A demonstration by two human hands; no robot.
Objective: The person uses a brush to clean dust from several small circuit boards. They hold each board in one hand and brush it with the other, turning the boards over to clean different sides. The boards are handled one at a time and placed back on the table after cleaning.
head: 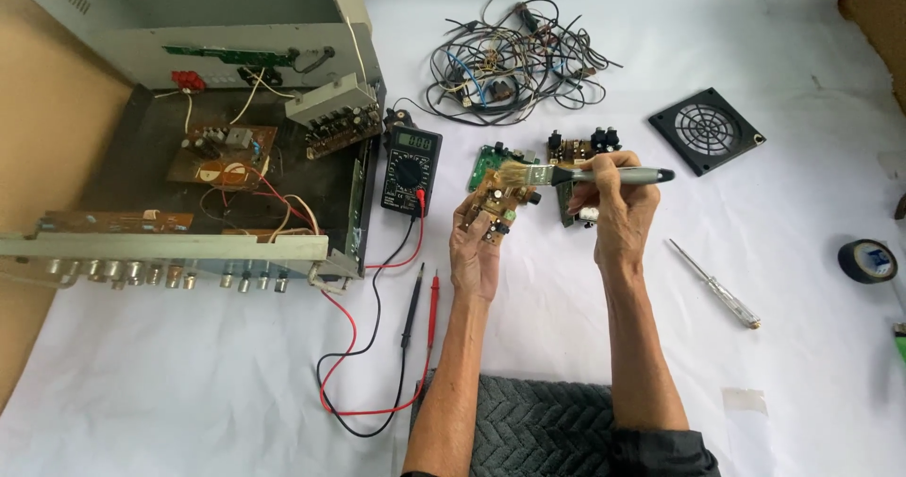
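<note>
Centrally, the left hand (pixel 475 251) is closed around a small brown circuit board (pixel 496 205), held tilted above the white table cover (pixel 793 279), thumb and fingers clamped on its lower edges. The right hand (pixel 618 215) is wrapped around the grey handle of a paintbrush (pixel 585 175), held level, with the pale bristles touching the top of the board. Just behind the hands lie a green circuit board (pixel 489 159) and a further board with black sockets (pixel 583 145), both flat on the cover.

To the left stands an open metal amplifier case (pixel 151 52), its lid off. Inside it sit a brown board (pixel 222 154) with red and white wires, a narrow board (pixel 113 221) along the front wall, and a grey block of components (pixel 332 114) at the right wall. A row of knob shafts (pixel 160 271) lines the front panel.

Beside the case lies a black multimeter (pixel 411 170); its red and black leads (pixel 368 345) loop across the cover, the two probes (pixel 423 302) resting side by side near the left forearm.

At the top is a tangle of loose wires (pixel 514 57). A black fan grille (pixel 706 130) lies at upper right, a clear-handled screwdriver (pixel 714 284) just right of the right forearm, and a roll of black tape (pixel 867 260) near the right edge. A grey knitted cloth (pixel 538 425) shows between the forearms.
</note>
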